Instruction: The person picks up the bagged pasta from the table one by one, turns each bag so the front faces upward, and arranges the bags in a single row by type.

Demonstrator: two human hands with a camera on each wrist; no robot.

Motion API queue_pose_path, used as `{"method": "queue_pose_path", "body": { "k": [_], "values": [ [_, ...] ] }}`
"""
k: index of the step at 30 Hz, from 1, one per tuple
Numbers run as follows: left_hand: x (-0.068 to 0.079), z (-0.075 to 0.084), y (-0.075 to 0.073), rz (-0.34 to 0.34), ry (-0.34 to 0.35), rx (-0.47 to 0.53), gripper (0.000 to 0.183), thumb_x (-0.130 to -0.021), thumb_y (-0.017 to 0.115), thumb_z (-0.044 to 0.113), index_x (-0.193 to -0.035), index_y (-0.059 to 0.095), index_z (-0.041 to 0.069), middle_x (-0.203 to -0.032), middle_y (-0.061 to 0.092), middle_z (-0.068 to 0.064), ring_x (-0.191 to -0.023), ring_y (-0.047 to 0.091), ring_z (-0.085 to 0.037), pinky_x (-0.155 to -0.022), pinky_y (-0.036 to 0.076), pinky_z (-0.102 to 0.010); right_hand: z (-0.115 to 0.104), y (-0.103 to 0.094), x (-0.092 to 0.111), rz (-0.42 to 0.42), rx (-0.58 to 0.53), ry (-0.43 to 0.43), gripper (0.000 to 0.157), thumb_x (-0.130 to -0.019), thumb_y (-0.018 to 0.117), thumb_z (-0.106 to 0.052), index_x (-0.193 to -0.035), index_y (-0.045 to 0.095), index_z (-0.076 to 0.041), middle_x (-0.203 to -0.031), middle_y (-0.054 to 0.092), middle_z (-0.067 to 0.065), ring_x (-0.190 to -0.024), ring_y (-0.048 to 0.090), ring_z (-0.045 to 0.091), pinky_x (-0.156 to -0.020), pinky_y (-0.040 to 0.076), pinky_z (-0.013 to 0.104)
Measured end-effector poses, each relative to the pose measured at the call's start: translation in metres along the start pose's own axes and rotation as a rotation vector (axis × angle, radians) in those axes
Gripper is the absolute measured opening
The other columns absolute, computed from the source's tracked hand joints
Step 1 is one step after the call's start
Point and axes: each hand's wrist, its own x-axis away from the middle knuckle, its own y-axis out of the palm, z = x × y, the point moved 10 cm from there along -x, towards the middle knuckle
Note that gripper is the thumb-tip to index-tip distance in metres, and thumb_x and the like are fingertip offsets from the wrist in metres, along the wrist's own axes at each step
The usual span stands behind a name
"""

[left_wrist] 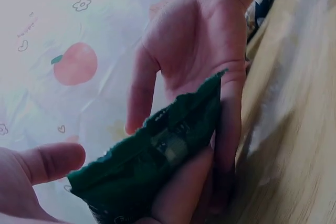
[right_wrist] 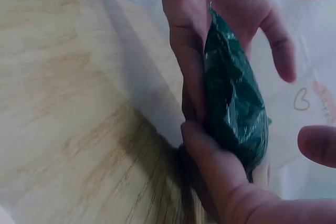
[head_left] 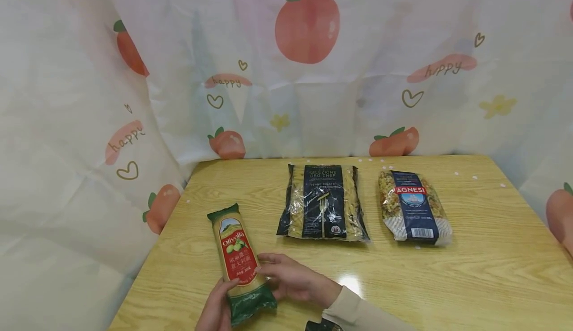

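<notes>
A long Olivoilà spaghetti packet [head_left: 239, 256], red and tan with green ends, is held between both hands at the front left of the table. My left hand [head_left: 218, 305] holds its lower left side, thumb over the front. My right hand [head_left: 293, 279] holds the lower right side, fingers passing behind the packet. In the left wrist view, the packet's green end [left_wrist: 157, 156] lies across the fingers, with the right palm open beyond it. The right wrist view has the same crinkled green end [right_wrist: 236, 98] between the two hands, fingers underneath.
A large dark-banded bag of penne [head_left: 323, 202] lies at the back middle of the wooden table [head_left: 179, 271]. Right of it lies an Agnesi pasta bag [head_left: 414, 206]. A fruit-patterned curtain [head_left: 309, 107] hangs behind and along the sides.
</notes>
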Motion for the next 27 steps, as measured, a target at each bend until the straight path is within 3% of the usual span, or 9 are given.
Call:
{"method": "queue_pose_path", "body": {
  "k": [5,8,14,20,27],
  "values": [
    [0.002,0.003,0.003,-0.012,0.042,-0.024,0.068,-0.11,0.038,0.029,-0.159,0.001,0.001,-0.124,0.065,0.002,-0.11,0.069,-0.01,-0.101,0.058,-0.031,0.003,0.001,-0.003,-0.011,-0.002,0.016,0.077,-0.103,0.058,-0.02,-0.162,0.016,0.005,-0.153,0.046,0.029,-0.11,0.069,0.033,-0.086,0.064,0.044],
    [0.002,0.004,0.002,-0.004,0.048,-0.062,0.069,-0.11,0.04,0.029,-0.159,0.002,-0.001,-0.121,0.066,0.002,-0.107,0.07,-0.012,-0.095,0.062,-0.034,0.003,0.002,-0.004,-0.026,-0.003,0.021,0.078,-0.103,0.059,-0.02,-0.162,0.015,0.004,-0.151,0.05,0.026,-0.108,0.07,0.032,-0.084,0.065,0.043],
    [0.002,0.0,-0.005,0.019,-0.001,-0.107,0.08,-0.107,0.049,0.036,-0.161,0.002,0.0,-0.135,0.059,-0.011,-0.107,0.068,-0.017,-0.09,0.063,-0.044,0.001,0.005,-0.004,-0.055,0.007,0.032,0.079,-0.101,0.06,-0.016,-0.164,0.015,-0.001,-0.142,0.057,0.024,-0.11,0.07,0.034,-0.085,0.065,0.046],
    [0.0,-0.004,-0.012,0.054,-0.037,-0.177,0.085,-0.106,0.053,0.042,-0.16,0.004,-0.002,-0.148,0.048,-0.026,-0.111,0.065,-0.019,-0.092,0.062,-0.048,0.001,0.005,-0.005,-0.069,0.016,0.03,0.08,-0.099,0.06,-0.005,-0.165,0.015,-0.005,-0.144,0.057,0.022,-0.105,0.072,0.026,-0.085,0.065,0.044],
    [-0.005,-0.013,-0.019,0.017,-0.047,-0.105,0.093,-0.104,0.058,0.043,-0.162,-0.002,0.001,-0.144,0.056,-0.019,-0.112,0.068,-0.018,-0.094,0.061,-0.051,-0.004,0.003,-0.007,-0.046,0.035,-0.021,0.081,-0.096,0.06,0.006,-0.164,0.018,-0.006,-0.151,0.054,0.024,-0.094,0.075,0.023,-0.077,0.066,0.041]
  ]
}}
